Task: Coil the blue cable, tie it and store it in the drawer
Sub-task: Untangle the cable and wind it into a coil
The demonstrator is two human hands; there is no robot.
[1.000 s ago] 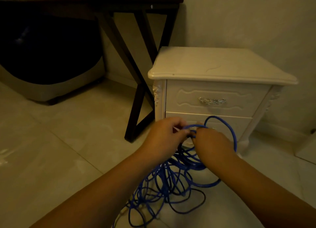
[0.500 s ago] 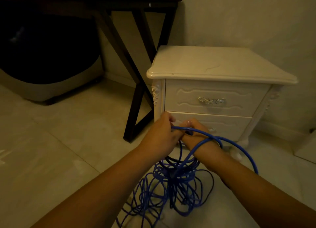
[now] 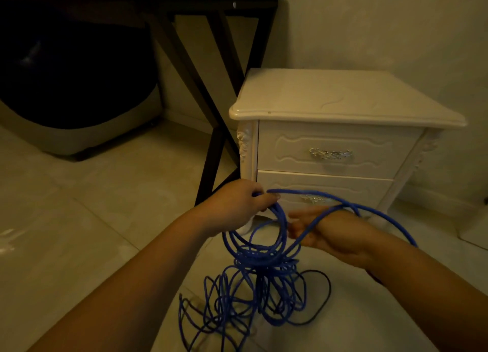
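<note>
The blue cable (image 3: 280,237) hangs in several loops from my left hand (image 3: 236,204), which grips it at the top just in front of the nightstand. Its remaining length lies tangled on the floor (image 3: 245,301) below my hands. My right hand (image 3: 323,229) is lower and to the right, fingers stretched out towards the loops. One strand of cable crosses its wrist and sweeps off to the right. The white nightstand (image 3: 343,98) has two drawers, both closed: the upper drawer (image 3: 280,151) and the lower drawer (image 3: 356,189), partly hidden behind the cable.
A dark table with crossed legs (image 3: 214,130) stands left of the nightstand, against the wall. A large dark rounded object with a pale base (image 3: 79,93) sits under it at the left. Tiled floor (image 3: 92,219) spreads out to the left.
My hands have drawn apart. The right hand has dropped down and to the right, and the strand over its wrist has opened into a wider loop. The left hand still holds the coils.
</note>
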